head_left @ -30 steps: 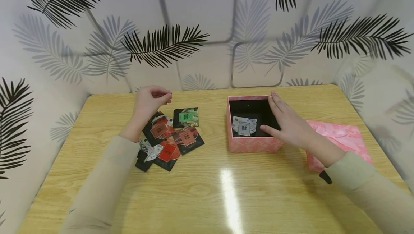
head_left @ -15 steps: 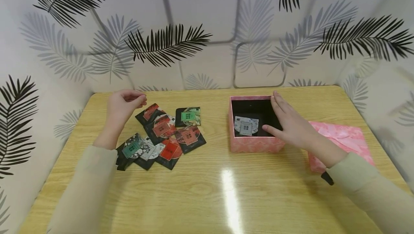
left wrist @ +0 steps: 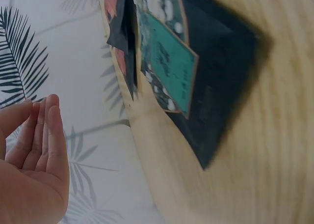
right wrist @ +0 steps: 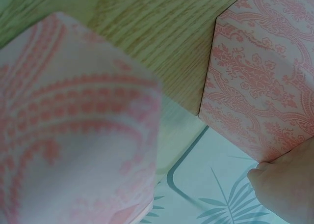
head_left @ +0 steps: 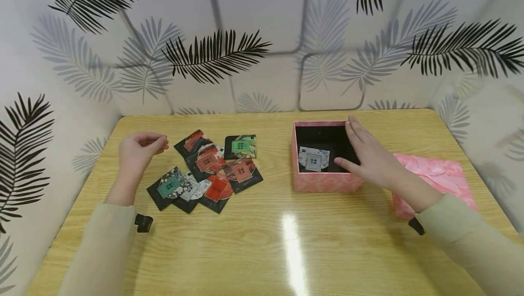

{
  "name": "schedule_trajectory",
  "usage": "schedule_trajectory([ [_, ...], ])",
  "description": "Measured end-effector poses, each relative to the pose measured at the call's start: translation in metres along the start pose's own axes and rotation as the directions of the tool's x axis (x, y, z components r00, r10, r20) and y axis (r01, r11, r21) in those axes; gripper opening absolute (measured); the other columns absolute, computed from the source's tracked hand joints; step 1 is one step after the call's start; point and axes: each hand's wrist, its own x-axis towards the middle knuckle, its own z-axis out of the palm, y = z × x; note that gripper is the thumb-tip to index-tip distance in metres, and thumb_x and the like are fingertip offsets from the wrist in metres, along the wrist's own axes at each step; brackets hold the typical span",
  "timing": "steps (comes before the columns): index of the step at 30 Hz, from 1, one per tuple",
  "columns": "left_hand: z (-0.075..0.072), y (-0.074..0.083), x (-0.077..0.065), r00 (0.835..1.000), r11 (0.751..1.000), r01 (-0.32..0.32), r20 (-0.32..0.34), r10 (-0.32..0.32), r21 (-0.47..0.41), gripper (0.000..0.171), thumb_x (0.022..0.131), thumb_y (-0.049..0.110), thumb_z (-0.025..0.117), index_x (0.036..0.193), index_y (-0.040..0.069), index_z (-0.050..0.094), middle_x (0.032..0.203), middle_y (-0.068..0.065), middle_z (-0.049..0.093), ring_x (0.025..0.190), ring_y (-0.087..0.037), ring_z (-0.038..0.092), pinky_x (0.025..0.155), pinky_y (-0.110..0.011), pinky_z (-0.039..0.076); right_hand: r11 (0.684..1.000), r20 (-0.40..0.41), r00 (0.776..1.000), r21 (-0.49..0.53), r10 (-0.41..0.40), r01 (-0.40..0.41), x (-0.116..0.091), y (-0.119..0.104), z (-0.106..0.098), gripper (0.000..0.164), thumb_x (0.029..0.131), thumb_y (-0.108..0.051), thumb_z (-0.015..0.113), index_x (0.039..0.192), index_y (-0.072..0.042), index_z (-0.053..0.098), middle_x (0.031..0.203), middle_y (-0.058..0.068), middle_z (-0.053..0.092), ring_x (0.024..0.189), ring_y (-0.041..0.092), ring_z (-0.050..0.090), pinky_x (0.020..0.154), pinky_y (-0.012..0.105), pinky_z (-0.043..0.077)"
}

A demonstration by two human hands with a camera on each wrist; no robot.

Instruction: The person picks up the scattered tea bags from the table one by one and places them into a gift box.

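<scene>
My left hand [head_left: 141,148] hovers left of a loose pile of black sachets, holding nothing. In the left wrist view its fingers are nearly straight, the thumb close to the fingertips. Nearest to it lies a black sachet with a teal label [head_left: 168,187]. Beside that overlap a grey-labelled sachet [head_left: 190,192] and several red-labelled ones, including a bright red one [head_left: 216,190]. A green-labelled sachet [head_left: 240,147] lies at the back. My right hand [head_left: 370,155] rests along the right rim of a pink box [head_left: 325,182], fingers extended. Inside is one white-and-grey sachet [head_left: 314,158].
A pink patterned lid [head_left: 442,175] with a ribbon bow lies right of the box, partly under my right forearm. The wooden table [head_left: 245,250] meets a leaf-patterned wall covering [head_left: 266,87] along its back edge. Both wrists wear small black camera mounts.
My left hand has moved left and nearer, off the pile, uncovering the teal-labelled sachet and a red-labelled one at the back. The right hand stays at the box; the view shifts slightly.
</scene>
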Motion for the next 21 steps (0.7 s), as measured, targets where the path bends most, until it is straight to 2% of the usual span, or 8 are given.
schedule_trajectory([
  [7,-0.007,-0.015,-0.009,0.999,0.993,0.038,0.001,-0.038,-0.112,0.034,0.088,0.014,0.067,0.109,-0.013,0.063,0.072,0.016,0.069,0.067,-0.001,0.068,0.065,-0.016,0.055,1.000,-0.010,1.000,0.008,0.001,-0.001,0.000,0.001,0.002,0.097,0.089,-0.058,0.052,0.152,-0.007,-0.001,0.158,0.003,-0.012,0.146,0.025,-0.001,0.115,0.052,0.017],
  [10,-0.008,-0.022,-0.013,0.999,0.993,0.053,0.003,-0.053,-0.110,0.034,0.088,0.013,0.067,0.109,-0.013,0.063,0.071,0.016,0.069,0.066,0.000,0.068,0.065,-0.016,0.055,1.000,-0.009,1.000,0.007,-0.001,0.001,0.000,0.000,0.002,0.096,0.089,-0.057,0.053,0.151,-0.007,-0.001,0.158,0.002,-0.012,0.146,0.025,-0.001,0.115,0.051,0.017],
  [15,-0.011,-0.034,-0.017,0.997,0.996,0.079,0.010,-0.079,0.037,0.034,0.089,0.022,0.066,0.109,-0.005,0.067,0.072,0.019,0.067,0.069,0.000,0.067,0.068,-0.018,0.055,1.000,-0.007,1.000,0.006,-0.003,0.003,-0.001,-0.001,0.001,0.097,0.089,-0.062,0.048,0.151,-0.008,-0.002,0.158,0.002,-0.012,0.146,0.025,-0.001,0.115,0.051,0.017],
  [18,-0.014,-0.040,-0.018,0.996,0.991,0.076,0.034,-0.080,0.114,0.034,0.089,0.026,0.067,0.109,-0.001,0.068,0.075,0.014,0.068,0.071,-0.003,0.068,0.069,-0.020,0.056,1.000,-0.005,1.000,0.009,-0.006,0.006,-0.001,-0.002,0.000,0.096,0.089,-0.063,0.047,0.151,-0.009,-0.004,0.158,0.002,-0.012,0.146,0.025,-0.002,0.115,0.051,0.017],
  [21,-0.015,-0.046,-0.018,0.993,0.986,0.071,0.080,-0.083,0.153,0.034,0.088,0.026,0.067,0.109,-0.001,0.068,0.082,0.005,0.071,0.072,-0.001,0.068,0.068,-0.020,0.056,1.000,-0.006,1.000,0.010,-0.008,0.008,-0.001,-0.002,0.000,0.096,0.090,-0.062,0.047,0.151,-0.010,-0.006,0.158,0.002,-0.013,0.146,0.025,-0.002,0.115,0.051,0.017],
])
